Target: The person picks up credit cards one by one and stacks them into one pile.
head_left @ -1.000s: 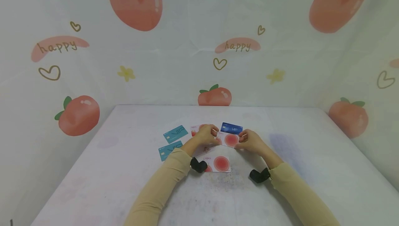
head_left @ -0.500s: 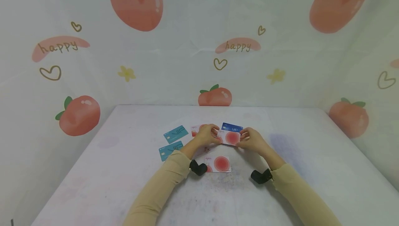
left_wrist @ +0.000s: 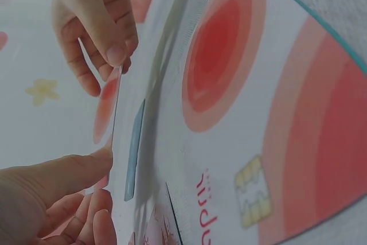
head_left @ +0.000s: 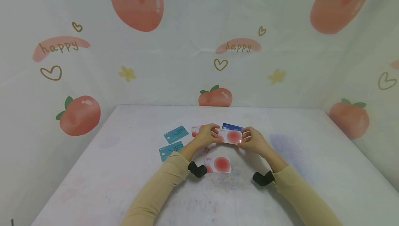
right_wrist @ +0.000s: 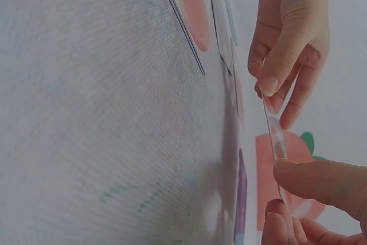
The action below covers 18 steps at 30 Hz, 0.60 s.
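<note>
A white card with red circles (head_left: 233, 137) is held up between both hands. My left hand (head_left: 206, 135) pinches its left edge between thumb and fingers. At the opposite edge, my right hand (head_left: 255, 142) pinches it the same way. Both wrist views show the held card (left_wrist: 106, 107) nearly edge-on, above the table. Behind it lies a dark blue VIP card (head_left: 232, 126), its lower part hidden by the held card. A matching red-circle card (head_left: 219, 164) lies flat nearer the body. Another pink-and-white card (head_left: 195, 129) is partly covered by my left hand.
Two teal VIP cards (head_left: 176, 134) lie on the white table (head_left: 103, 170) left of the left hand; the sleeve reaches the edge of the nearer teal card (head_left: 166, 151). A fruit-patterned white cloth (head_left: 174, 63) stands behind the table. Black wrist cameras (head_left: 263, 178) jut from both wrists.
The held card has shifted slightly up and to the right in the head view, covering more of the blue card. Both hands keep their pinch; the right hand moved slightly right.
</note>
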Available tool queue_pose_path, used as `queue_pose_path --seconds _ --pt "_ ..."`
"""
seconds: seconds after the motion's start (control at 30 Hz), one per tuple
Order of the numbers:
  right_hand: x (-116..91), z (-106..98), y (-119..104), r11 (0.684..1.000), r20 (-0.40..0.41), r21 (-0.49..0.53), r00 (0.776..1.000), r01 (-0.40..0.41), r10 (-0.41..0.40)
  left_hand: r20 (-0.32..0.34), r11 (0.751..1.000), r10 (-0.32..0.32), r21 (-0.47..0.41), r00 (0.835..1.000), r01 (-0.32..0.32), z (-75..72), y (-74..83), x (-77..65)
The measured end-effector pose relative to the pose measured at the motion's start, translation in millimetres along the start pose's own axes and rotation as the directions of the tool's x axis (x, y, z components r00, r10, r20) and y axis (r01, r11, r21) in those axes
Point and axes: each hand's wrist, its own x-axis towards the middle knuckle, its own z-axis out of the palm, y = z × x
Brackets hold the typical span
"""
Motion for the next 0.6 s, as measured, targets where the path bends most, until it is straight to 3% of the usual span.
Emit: queue_pose_path --seconds 0.3,0.6 --pt "-2.5 -0.8 -1.8 1.0 -0.011 0.003 1.0 -0.001 0.001 -0.02 0.999 0.036 -0.036 0.999 -0.037 1.0 -1.3 -2.8" --pt "-5.0 -3.3 -1.4 0.998 -0.027 0.028 0.998 0.06 -0.059 -0.045 0.992 0.088 -0.084 0.995 -0.091 0.8 -2.6 -5.6"
